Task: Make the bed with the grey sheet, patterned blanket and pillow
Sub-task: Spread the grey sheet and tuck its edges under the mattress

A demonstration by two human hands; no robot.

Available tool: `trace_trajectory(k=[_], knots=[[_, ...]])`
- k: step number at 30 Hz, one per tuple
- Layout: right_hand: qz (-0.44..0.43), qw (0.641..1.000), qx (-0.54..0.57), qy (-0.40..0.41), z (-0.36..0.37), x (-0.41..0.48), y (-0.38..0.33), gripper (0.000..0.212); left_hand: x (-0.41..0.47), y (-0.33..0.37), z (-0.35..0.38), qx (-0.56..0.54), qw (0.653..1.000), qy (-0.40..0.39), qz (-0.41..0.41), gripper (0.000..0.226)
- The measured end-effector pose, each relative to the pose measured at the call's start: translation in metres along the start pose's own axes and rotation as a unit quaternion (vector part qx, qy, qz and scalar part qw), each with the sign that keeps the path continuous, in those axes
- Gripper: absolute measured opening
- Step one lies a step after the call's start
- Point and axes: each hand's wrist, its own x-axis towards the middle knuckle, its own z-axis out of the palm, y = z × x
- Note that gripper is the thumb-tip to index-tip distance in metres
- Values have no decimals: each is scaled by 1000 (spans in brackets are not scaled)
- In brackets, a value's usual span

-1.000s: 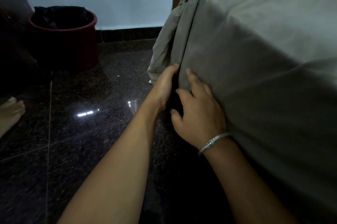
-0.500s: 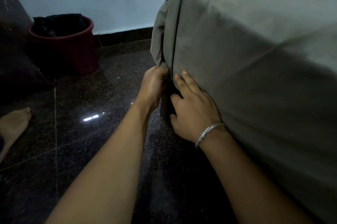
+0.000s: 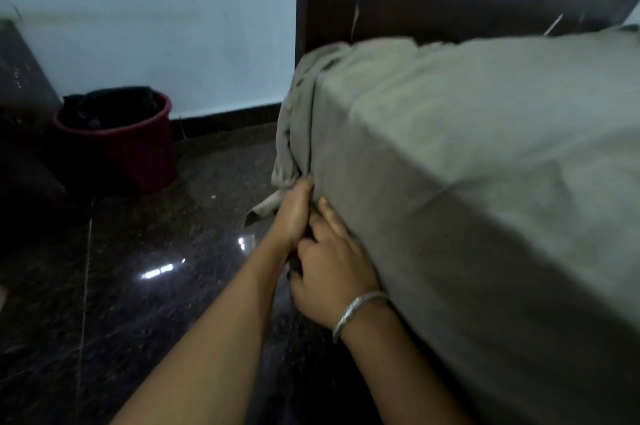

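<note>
The grey sheet (image 3: pixel 467 147) covers the mattress top and hangs down its side. At the near corner its loose end (image 3: pixel 291 133) is bunched in folds, with a tip poking out below. My left hand (image 3: pixel 294 213) is at the bottom of that bunch, its fingers hidden in the fold and holding the cloth. My right hand (image 3: pixel 332 265), with a silver bangle on the wrist, presses against the sheet's side right beside it, index finger straight. No patterned blanket or pillow is in view.
A dark red bucket (image 3: pixel 131 154) with black cloth in it stands on the dark polished floor (image 3: pixel 138 286) by the white wall. A dark wooden bedpost (image 3: pixel 325 2) and headboard rail (image 3: pixel 485 12) rise behind the corner.
Both hands have stayed together at the sheet's corner fold. The loose end has been gathered tighter against the corner. My view has lifted, so the bedpost and headboard now show.
</note>
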Motion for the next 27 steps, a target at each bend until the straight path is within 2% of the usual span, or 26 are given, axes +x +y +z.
trace_trajectory(k=[3,5,7,8,10,11,13,15,17,19,21,24,27], knots=[[1,1000,19,-13,2,5,-3,47,2,5,-8,101,994,-3,28,34],[-11,999,32,6,2,9,-5,44,3,5,-19,243,964,64,80,34],[-10,999,40,12,3,11,-7,42,9,0,-33,305,940,127,81,34],[-1,999,41,5,3,11,-7,43,6,3,-36,286,951,107,53,30],[14,999,45,-5,5,12,-6,43,-4,8,-38,154,988,28,-12,22],[18,999,51,-3,6,13,-6,44,-7,10,-35,86,995,-1,-40,21],[24,998,61,3,6,15,-6,49,-9,12,-26,-6,999,-6,-48,20],[30,997,65,14,8,17,-5,52,-9,16,-23,-46,998,33,-31,21],[33,997,69,20,10,19,-4,52,-3,19,-27,-63,996,59,-28,24],[42,996,82,19,12,20,-3,54,-4,24,-31,-92,995,40,-16,24],[59,993,103,17,16,21,-4,61,-2,28,-33,-105,994,5,31,21],[73,990,120,20,27,23,-6,66,1,28,-34,-54,993,-74,73,20],[76,990,114,18,35,26,-8,66,9,29,-37,28,992,-112,58,29]])
